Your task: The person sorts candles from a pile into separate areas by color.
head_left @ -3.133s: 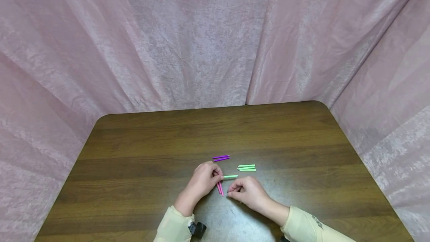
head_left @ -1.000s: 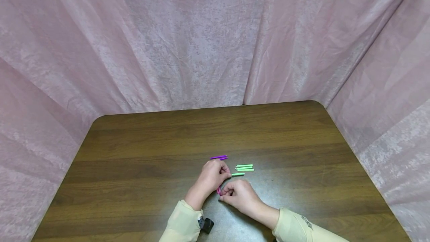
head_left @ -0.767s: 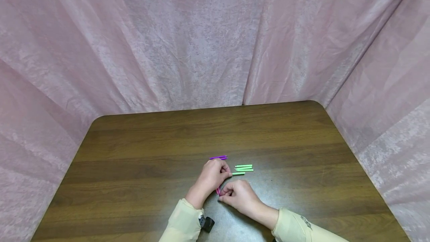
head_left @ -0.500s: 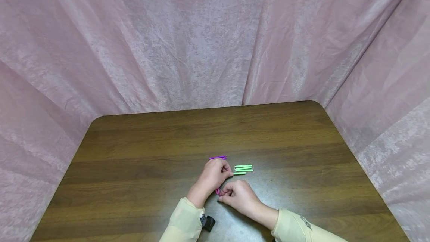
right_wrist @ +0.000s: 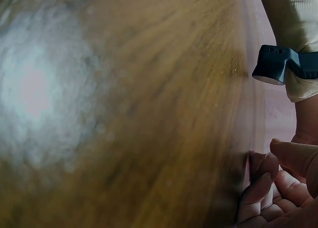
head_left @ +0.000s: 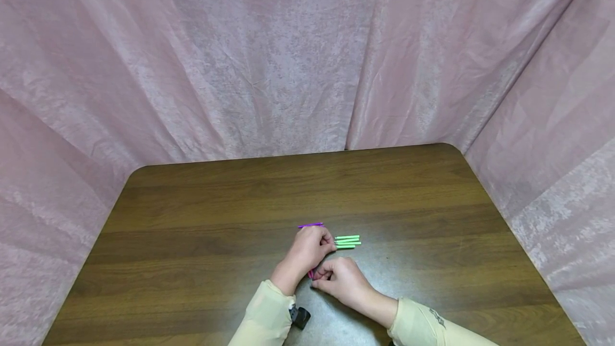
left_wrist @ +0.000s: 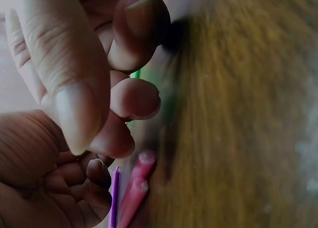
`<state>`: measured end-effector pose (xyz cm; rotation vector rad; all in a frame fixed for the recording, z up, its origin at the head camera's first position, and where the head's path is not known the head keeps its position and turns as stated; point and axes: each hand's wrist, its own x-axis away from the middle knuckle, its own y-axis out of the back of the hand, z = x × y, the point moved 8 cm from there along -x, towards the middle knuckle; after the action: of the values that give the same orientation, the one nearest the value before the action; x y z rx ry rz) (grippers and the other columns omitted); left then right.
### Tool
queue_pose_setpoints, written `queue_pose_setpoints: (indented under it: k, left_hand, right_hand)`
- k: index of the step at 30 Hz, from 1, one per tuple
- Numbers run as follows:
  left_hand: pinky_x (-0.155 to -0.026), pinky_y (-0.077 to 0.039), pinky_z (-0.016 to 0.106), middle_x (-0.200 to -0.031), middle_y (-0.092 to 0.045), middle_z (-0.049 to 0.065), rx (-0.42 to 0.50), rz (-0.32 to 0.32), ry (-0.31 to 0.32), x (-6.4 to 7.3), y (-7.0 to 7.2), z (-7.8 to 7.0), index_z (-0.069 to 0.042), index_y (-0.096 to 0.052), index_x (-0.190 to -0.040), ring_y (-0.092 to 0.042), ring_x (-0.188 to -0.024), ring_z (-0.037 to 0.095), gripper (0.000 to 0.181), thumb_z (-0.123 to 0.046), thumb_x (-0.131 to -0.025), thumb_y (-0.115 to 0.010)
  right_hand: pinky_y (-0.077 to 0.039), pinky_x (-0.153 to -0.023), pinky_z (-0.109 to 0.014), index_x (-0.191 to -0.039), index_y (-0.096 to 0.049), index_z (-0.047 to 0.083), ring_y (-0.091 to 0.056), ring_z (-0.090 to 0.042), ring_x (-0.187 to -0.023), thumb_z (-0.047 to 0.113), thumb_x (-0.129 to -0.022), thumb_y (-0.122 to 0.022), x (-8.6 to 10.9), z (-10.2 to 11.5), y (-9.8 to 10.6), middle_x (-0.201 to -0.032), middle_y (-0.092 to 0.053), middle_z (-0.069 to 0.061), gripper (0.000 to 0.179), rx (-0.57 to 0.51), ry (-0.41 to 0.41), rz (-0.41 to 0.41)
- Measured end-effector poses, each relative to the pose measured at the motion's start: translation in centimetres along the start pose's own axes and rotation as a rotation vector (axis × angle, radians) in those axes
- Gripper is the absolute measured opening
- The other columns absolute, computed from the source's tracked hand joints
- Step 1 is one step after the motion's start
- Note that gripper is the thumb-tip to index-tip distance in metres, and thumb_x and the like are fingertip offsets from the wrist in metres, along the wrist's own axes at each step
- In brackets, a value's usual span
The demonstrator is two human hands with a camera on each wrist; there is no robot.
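My left hand (head_left: 306,249) pinches the left end of a thin green candle (head_left: 347,246) between thumb and fingertips. That candle lies just on the near side of several other green candles (head_left: 348,237), roughly parallel to them. Pink candles (head_left: 310,274) lie partly hidden under my left hand; their ends show in the left wrist view. My right hand (head_left: 343,281) rests with loosely curled fingers beside those pink ends, and I see nothing held in it. Beyond the left hand lies a purple candle (head_left: 310,225), partly covering a second one.
The brown wooden table (head_left: 216,202) has rounded far corners. Pink velvet curtains (head_left: 288,68) hang behind it and at both sides. A black wrist camera (head_left: 300,317) sits on the left wrist.
My left hand has slid the green candle rightward and slightly away, up to the other green candles. My right hand has shifted left, close to the pink candles, and then stayed there.
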<state>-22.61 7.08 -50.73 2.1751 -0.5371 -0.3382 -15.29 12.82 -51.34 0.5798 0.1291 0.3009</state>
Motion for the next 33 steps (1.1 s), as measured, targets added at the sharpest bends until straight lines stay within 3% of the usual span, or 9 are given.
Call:
queue_pose_setpoints:
  k: [33]
  left_hand:
    - [-0.062,-0.043,0.022,-0.060,-0.059,-0.012,-0.009,0.010,0.013,-0.82,-0.78,-0.63,-0.017,-0.066,-0.066,-0.052,-0.061,0.003,0.018,-0.017,-0.076,-0.081]
  right_hand:
    - [-0.048,-0.060,-0.020,-0.075,-0.072,0.011,-0.058,0.003,-0.061,0.011,-0.077,-0.079,0.05,-0.01,0.01,-0.067,-0.068,0.007,0.008,-0.002,0.011,0.004]
